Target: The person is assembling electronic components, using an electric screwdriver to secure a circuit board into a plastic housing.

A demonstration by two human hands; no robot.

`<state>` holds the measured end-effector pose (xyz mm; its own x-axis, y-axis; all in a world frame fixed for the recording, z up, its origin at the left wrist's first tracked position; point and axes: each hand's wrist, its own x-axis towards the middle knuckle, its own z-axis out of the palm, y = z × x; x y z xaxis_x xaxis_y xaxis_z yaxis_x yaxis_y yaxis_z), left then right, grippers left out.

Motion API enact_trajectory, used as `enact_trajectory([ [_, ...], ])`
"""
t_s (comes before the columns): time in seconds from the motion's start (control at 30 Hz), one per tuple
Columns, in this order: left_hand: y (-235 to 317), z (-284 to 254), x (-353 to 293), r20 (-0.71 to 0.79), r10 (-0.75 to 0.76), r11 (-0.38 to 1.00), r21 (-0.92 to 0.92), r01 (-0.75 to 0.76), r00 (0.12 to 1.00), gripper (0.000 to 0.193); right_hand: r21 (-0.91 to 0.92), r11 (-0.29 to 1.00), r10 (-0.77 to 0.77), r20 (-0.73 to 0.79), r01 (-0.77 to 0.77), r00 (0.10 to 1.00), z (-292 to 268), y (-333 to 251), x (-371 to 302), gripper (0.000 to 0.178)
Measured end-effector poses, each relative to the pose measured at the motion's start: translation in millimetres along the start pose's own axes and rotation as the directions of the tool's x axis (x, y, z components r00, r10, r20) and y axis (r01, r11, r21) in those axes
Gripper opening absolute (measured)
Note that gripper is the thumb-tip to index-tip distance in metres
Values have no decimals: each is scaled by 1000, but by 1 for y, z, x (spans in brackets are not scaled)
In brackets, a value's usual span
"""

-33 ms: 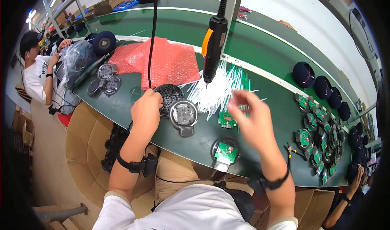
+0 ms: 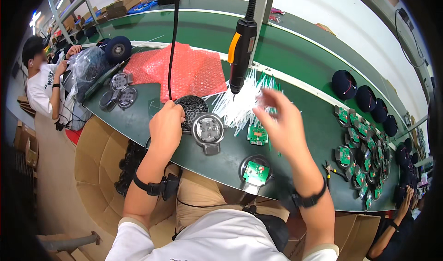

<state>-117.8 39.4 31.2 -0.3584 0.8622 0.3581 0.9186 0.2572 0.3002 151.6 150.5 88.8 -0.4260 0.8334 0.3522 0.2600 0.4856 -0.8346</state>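
Head view: left hand rests knuckles-up on the green workbench mat, fingers curled shut beside a black hanging cable; whether it pinches the cable or a small part cannot be told. It touches the black round tray of small dark fasteners, which lies within easy reach of that hand. Just right of the tray sits a round grey metal housing with a short tab, face up and central, directly ahead of the person.

Right hand is raised above the mat, blurred, fingers loosely spread and holding nothing visible. It hovers near the heap of thin white plastic sticks and a small green circuit board. A black-and-orange electric screwdriver hangs tip-down over this zone, suspended so it can be pulled straight down.

Near the bench edge, a second green circuit board sits in a round black housing. Further boards in housings are laid out to the right. Red bubble wrap lies behind.
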Motion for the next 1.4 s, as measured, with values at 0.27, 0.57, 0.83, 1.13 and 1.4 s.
enact_trajectory([
  [0.27, 4, 6, 2, -93, 49, 991, -123, -60, 994, 7, 350, 934, -78, 2, 72, 997, 53, 22, 90, 60],
  [0.57, 3, -1, -2, -163, -32, 867, -495, -53, 986, 10, 498, 861, -1, 201, -101, 980, -16, -28, 26, 39],
  [0.83, 90, 13, -68, 178, 200, 546, -837, 41, 963, 10, 657, 753, -128, 80, 45, 988, -29, -19, -25, 57],
  [1.13, 107, 32, -75, 130, 187, 571, -821, 0, 974, 14, 733, 681, -66, 74, -9, 995, -20, -22, -32, 99],
  [1.4, 104, 37, -78, 130, 133, 597, -802, 25, 983, 13, 710, 702, -89, 5, 59, 996, -23, -2, -14, 85],
])
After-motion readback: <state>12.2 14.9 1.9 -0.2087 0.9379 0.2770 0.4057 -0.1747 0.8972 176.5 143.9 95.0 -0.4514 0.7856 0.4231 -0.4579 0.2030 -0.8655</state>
